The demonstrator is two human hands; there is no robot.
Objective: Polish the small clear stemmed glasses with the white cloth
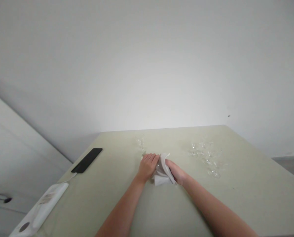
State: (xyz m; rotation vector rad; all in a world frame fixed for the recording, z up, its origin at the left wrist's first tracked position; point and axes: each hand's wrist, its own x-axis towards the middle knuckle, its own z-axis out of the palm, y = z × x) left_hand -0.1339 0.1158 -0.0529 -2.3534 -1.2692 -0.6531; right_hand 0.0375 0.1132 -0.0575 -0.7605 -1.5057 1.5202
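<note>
Close together over the middle of the table (100, 204), my two hands work at a bunched white cloth (163, 176). My left hand (147, 167) is closed round a clear piece that looks like a small glass, mostly hidden by fingers and cloth; a greenish-clear edge shows beyond its knuckles. Folds of the cloth are gripped by my right hand (176, 171), its fingers partly covered by the fabric. Just beyond my left hand stands a small clear stemmed glass (140, 142). Several more clear glasses (207, 158) cluster to the right, their outlines overlapping.
On the left, a black phone-like slab (87, 160) lies near the table edge. A white cable (69, 178) joins it to a long white device (42, 209). A plain wall (161, 65) rises behind the table, with a white cabinet (16, 158) at far left.
</note>
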